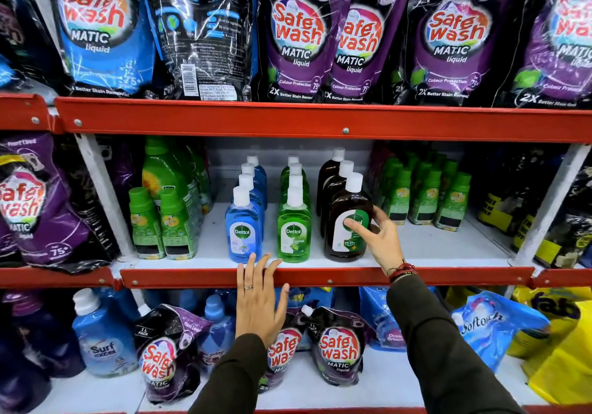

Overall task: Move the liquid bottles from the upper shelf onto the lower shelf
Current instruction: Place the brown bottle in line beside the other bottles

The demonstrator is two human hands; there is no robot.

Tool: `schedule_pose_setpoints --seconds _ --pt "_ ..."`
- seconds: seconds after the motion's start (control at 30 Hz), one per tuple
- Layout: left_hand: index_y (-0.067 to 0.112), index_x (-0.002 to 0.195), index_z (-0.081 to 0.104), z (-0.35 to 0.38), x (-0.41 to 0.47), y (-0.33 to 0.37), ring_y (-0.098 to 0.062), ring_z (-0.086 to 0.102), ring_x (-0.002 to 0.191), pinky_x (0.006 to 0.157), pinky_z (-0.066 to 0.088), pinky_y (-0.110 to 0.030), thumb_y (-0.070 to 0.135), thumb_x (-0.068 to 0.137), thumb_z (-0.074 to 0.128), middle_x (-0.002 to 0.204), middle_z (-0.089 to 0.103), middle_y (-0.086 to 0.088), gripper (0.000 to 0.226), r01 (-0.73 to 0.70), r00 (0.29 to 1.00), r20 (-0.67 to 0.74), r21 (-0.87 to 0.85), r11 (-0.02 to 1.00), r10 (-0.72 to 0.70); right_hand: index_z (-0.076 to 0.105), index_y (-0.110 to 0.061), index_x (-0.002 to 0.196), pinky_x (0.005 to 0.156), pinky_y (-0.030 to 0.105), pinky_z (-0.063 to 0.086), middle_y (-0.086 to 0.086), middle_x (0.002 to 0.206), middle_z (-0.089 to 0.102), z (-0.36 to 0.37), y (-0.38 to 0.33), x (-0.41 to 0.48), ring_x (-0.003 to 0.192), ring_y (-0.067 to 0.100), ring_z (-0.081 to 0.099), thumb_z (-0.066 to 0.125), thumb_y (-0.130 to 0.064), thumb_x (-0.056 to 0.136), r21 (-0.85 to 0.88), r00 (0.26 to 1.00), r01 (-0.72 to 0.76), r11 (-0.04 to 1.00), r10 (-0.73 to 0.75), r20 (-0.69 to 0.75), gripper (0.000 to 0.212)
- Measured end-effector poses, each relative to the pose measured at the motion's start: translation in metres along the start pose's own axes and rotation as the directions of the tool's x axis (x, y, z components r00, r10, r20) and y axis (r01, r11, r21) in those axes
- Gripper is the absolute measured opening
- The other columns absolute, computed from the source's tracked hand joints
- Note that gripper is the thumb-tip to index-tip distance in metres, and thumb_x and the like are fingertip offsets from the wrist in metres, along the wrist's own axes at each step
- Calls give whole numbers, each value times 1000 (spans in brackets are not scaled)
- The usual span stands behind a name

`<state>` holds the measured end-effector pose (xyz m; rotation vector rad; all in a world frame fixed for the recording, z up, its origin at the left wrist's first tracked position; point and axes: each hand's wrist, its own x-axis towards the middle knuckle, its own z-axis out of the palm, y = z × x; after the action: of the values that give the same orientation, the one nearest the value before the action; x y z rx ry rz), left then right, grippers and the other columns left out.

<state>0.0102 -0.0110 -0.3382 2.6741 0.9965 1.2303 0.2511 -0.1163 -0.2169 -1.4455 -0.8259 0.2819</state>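
Observation:
Three rows of Dettol bottles with white caps stand on the middle shelf [432,244]: blue [243,228], green [293,224] and brown [347,221]. My right hand [376,237] wraps the front brown bottle, thumb on its label and fingers behind its right side. The bottle stands upright on the shelf. My left hand [259,298] is spread flat over the red shelf lip [192,277], fingertips just below the front blue and green bottles, holding nothing. The lower shelf [378,388] holds Safe Wash pouches [338,346] and blue bottles.
Green bottles [160,221] stand left and right [426,195] of the Dettol rows. Safe Wash pouches fill the top shelf [296,35]. On the lower shelf are a Surf Excel bottle [102,340], a Softouch pouch [493,324] and yellow packs [563,356].

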Motion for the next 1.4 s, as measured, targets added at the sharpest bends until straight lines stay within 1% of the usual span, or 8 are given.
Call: schedule_pose_setpoints --seconds 0.1,0.27,0.43,0.67,0.9,1.0,1.2,1.4 --pt "23 145 42 0 5 17 -23 23 154 127 -5 -45 41 100 40 159 38 -2 48 21 999 -28 -99 995 -23 63 -16 116 82 26 61 7 111 73 0 2 -2 111 31 71 84 -15 79 4 1000 -2 1000 2 0 42" --pt "21 154 31 -14 34 72 -8 18 154 127 13 -32 28 103 48 165 26 2 55 -193 981 -60 -398 897 185 36 -16 152 107 24 43 0 149 49 11 1 -24 136 14 49 69 -30 93 86 998 -38 996 43 -51 69" --pt "23 162 2 -18 69 126 1 -3 154 125 4 -22 41 107 39 171 -1 8 69 154 978 208 -710 687 -4 49 -29 140 114 25 33 -8 146 49 13 -6 -42 131 2 50 39 -40 106 133 994 -49 990 62 -94 36" --pt "25 161 -6 -8 89 138 -11 5 155 116 8 -25 45 107 39 171 3 -2 73 404 898 425 -693 597 -114 58 -52 112 120 48 39 -5 140 60 1 5 -40 135 18 55 38 -56 100 100 995 -90 991 94 -34 24" --pt "28 161 -8 -7 89 136 -21 5 157 123 10 -38 49 106 38 172 1 -2 75 416 883 458 -664 621 -101 58 -45 117 115 32 44 -21 125 63 -1 0 -43 121 3 59 37 -40 107 79 995 -98 992 99 -11 25" --pt "24 162 -4 -2 84 134 -16 3 157 122 7 -33 49 106 38 172 1 -3 73 404 901 414 -684 607 -132 46 -25 144 111 17 39 -5 150 50 3 1 -48 132 4 51 39 -41 106 4 998 -48 999 48 -47 42" --pt "23 152 36 -13 63 117 -7 34 143 120 27 -31 44 103 35 154 36 2 53 186 953 -39 -707 682 -300 54 -24 127 104 49 48 -3 125 53 32 -1 -67 118 19 56 41 -38 105 -160 922 221 962 -259 -286 29" --pt "24 157 28 -32 71 82 2 18 147 119 13 -22 50 101 33 164 24 2 61 252 894 -44 -773 582 -446 48 -25 144 114 29 40 -9 142 54 85 -18 -82 133 10 52 36 -37 107 -50 986 167 985 -165 31 41"
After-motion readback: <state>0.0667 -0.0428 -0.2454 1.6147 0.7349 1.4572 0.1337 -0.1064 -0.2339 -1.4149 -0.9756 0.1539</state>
